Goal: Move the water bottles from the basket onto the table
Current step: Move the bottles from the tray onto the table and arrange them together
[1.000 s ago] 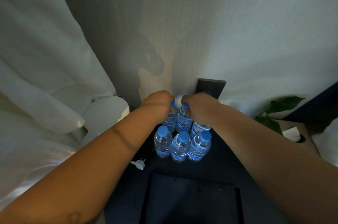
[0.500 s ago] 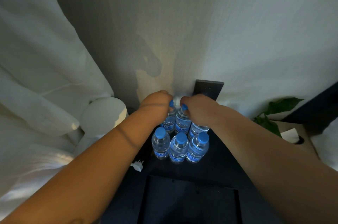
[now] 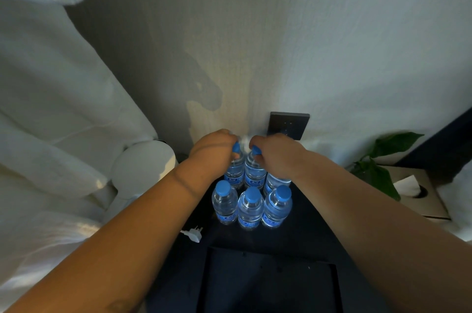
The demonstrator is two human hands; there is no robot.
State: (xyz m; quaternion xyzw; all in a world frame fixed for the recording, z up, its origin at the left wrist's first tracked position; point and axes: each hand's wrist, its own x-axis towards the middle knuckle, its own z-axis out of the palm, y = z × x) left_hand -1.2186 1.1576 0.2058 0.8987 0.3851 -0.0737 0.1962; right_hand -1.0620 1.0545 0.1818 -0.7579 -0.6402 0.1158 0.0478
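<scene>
Several small clear water bottles with blue caps stand in two rows on the dark table [image 3: 314, 231] by the wall. The front row [image 3: 250, 206] holds three bottles standing free. My left hand [image 3: 214, 154] is closed around the neck of the back-left bottle [image 3: 233, 173]. My right hand [image 3: 274, 155] grips the neck of the back-middle bottle [image 3: 254, 172] and hides the top of a third back bottle [image 3: 274, 182]. The dark basket [image 3: 268, 282] lies below the bottles near the bottom edge, and nothing shows inside it.
A white plug [image 3: 192, 234] lies left of the front row. A black wall panel [image 3: 288, 125] sits behind my right hand. A green plant [image 3: 380, 167] and a tissue box [image 3: 419, 192] stand at right. White bedding [image 3: 51, 134] and a round white lamp [image 3: 143, 167] fill the left.
Both hands stay on the back-row bottle necks. The view has shifted slightly, otherwise nothing visibly moved.
</scene>
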